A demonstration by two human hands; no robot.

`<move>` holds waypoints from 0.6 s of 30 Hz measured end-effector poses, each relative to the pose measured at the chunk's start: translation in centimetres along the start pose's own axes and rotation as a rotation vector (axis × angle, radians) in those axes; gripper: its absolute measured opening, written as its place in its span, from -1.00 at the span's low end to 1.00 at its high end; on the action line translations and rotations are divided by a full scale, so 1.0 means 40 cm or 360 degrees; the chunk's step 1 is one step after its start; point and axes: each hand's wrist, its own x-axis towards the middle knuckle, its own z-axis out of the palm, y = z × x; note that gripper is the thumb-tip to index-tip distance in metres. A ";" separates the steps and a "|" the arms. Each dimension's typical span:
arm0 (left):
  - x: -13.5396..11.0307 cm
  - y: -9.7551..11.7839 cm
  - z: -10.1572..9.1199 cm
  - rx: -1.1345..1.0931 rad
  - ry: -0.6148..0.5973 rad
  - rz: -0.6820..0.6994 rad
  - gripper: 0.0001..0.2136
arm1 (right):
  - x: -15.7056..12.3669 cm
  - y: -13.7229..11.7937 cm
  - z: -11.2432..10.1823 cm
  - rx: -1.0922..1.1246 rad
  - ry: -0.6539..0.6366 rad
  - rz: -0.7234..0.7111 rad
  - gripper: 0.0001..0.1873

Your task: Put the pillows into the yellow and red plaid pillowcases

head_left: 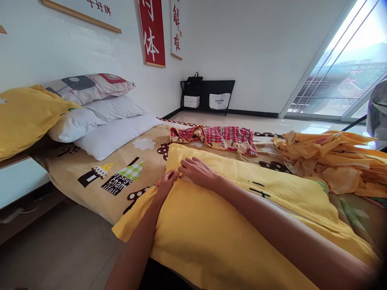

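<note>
A yellow pillowcase (211, 225) lies spread across the near side of the bed. My left hand (167, 182) pinches its edge near the far left corner, fingers closed on the cloth. Beside it, my right hand (198, 171) rests on top of the same cloth with fingers bent and pressing down. Both forearms stretch across the yellow fabric.
A tan printed bedsheet (121, 173) covers the bed. White pillows (111, 133), a patterned pillow (90, 86) and a yellow pillow (27, 117) are stacked at the left. A red checked cloth (226, 137) and a crumpled yellow sheet (335, 161) lie beyond. A window (347, 68) is at right.
</note>
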 end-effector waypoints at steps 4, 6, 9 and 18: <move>0.001 -0.004 -0.005 -0.0010 -0.0052 -0.0007 -0.56 | 0.005 -0.002 0.001 0.0120 -0.0004 0.0017 -0.77; 0.002 -0.006 -0.007 -0.0010 -0.0070 -0.0029 -0.56 | 0.005 -0.003 0.007 0.0160 -0.0024 0.0036 -0.75; 0.005 -0.009 -0.009 -0.0013 -0.0081 -0.0063 -0.57 | 0.006 -0.006 0.021 0.0245 -0.0027 0.0108 -0.76; 0.014 -0.011 -0.009 0.0012 -0.0050 -0.0107 -0.60 | 0.023 -0.025 0.028 0.0194 -0.0058 0.0091 -0.80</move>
